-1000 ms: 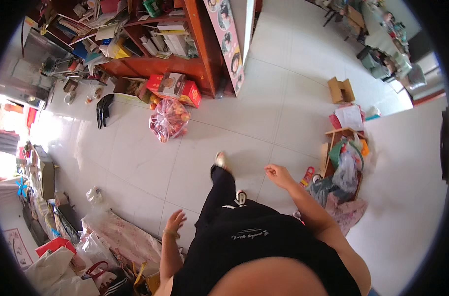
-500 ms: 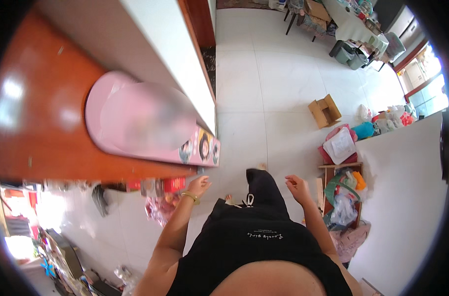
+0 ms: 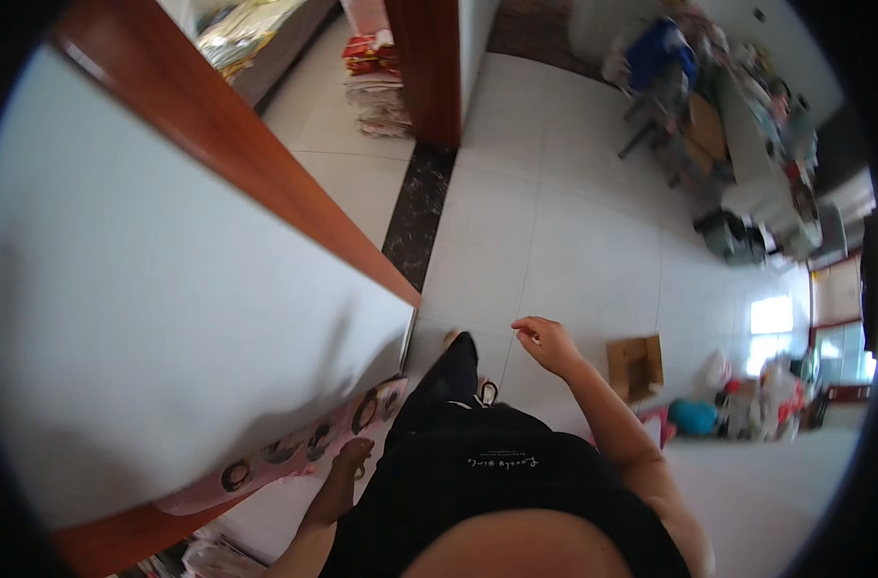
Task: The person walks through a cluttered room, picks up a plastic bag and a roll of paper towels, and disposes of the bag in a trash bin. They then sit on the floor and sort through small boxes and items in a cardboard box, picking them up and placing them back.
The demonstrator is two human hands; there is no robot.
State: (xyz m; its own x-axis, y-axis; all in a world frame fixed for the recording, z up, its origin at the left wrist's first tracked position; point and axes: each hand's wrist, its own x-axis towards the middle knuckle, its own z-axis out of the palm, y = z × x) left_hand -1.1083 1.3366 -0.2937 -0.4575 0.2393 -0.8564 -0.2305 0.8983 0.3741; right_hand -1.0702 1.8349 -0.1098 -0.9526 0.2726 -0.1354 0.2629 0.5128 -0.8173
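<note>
My left hand (image 3: 352, 454) hangs low at my side with its fingers loosely bent and nothing seen in it. Close by it runs a pink box (image 3: 283, 449) with round dark-haired cartoon pictures along its side; whether the hand touches it, I cannot tell. Ahead of my body, my right hand (image 3: 545, 342) is held over the pale tiled floor (image 3: 574, 193). Its fingers are slightly curled and apart, holding nothing.
A white wall (image 3: 188, 270) with a brown wooden door frame (image 3: 256, 144) stands on my left. Beyond a dark stone threshold (image 3: 420, 217) are stacked folded bundles (image 3: 376, 91). A cardboard box (image 3: 636, 369) lies on the floor to my right, near several bags (image 3: 762, 400). A cluttered table stands farther off.
I have moved forward past the wooden surface, and the doorway has come into view. My right hand has swung forward and inward; my left has dropped back beside the pink box.
</note>
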